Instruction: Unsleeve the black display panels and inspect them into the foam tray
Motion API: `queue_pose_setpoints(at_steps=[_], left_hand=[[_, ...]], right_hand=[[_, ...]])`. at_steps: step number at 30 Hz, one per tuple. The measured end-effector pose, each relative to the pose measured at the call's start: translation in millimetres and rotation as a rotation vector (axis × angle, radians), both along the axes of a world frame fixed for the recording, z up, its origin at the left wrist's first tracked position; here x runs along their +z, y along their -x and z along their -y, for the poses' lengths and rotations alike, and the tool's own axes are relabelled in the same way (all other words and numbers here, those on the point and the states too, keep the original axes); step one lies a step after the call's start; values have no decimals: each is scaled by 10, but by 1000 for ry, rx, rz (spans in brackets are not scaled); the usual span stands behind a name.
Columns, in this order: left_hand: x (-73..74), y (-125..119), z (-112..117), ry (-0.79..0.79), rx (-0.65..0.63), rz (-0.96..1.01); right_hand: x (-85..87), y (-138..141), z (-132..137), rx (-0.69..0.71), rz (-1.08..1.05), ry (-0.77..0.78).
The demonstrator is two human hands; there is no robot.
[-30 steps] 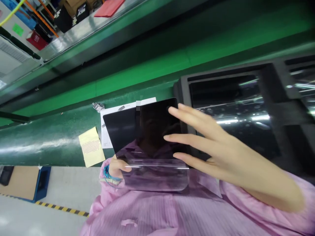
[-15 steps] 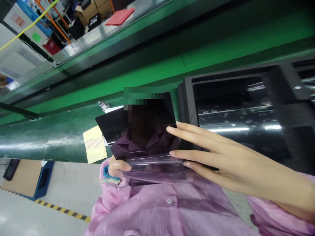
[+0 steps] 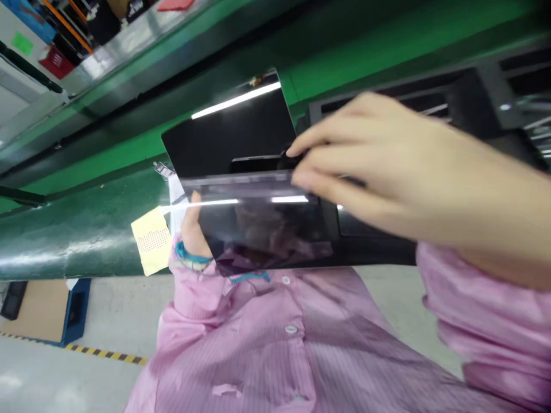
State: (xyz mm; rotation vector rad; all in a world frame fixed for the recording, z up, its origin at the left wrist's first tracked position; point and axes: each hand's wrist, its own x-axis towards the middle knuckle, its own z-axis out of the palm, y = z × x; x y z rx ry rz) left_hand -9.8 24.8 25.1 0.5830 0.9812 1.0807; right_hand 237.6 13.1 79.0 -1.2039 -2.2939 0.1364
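A thin glossy black panel (image 3: pixel 228 135) is tilted up in front of my chest, a bright light streak along its upper edge. My left hand (image 3: pixel 196 229) grips its left side; the thumb shows, while the other fingers are hidden behind. Across the lower part lies a see-through dark film (image 3: pixel 267 229), its upper edge lifted away from the black surface. At that edge's right end, my right hand (image 3: pixel 370 166) pinches the film between thumb and fingertips, slightly blurred by motion.
A black foam tray (image 3: pixel 486 109) stands on the green bench (image 3: pixel 86 229) to the right. A yellow printed paper (image 3: pixel 150 241) and white paper (image 3: pixel 175 192) lie at the left, near a small metallic item (image 3: pixel 163 170). Behind runs a metal-topped ledge (image 3: pixel 129 43).
My right hand has gone from resting spread fingers on the panel's right side to pinching the film. The film's upper edge now stands away from the panel, which has tilted and risen in view.
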Motion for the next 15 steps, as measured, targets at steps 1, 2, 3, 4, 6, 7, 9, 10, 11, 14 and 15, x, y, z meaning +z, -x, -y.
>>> queue_pose_setpoints(at_steps=[1, 2, 3, 4, 6, 7, 9, 10, 11, 14, 15], left_hand=[[-32, -83, -145, -19, -21, 26], [-59, -152, -275, -45, -39, 42], [-81, -204, -386, -74, -56, 44], [-97, -240, -480, -103, -71, 32], [-126, -270, -620, -152, -131, -2], [-145, -272, -669, -164, -171, -10], [-199, -271, -731, -157, -239, -3], [-234, -273, -745, -151, -244, 2], [-270, -279, -751, -144, -235, -1], [-352, -309, -726, -143, -200, -48], [-362, -319, -711, -156, -199, -52]], right_hand=[[97, 18, -94, -74, 37, 119], [187, 38, -187, -150, 47, 244], [261, 60, -276, -187, 11, 364], [315, 79, -361, -209, -66, 479], [351, 106, -512, -204, -315, 658], [333, 110, -579, -189, -448, 729], [245, 102, -692, -152, -642, 850], [185, 92, -739, -127, -708, 898], [123, 81, -778, -97, -768, 942], [-32, 60, -856, -49, -896, 1051], [-64, 62, -875, -49, -911, 1081]])
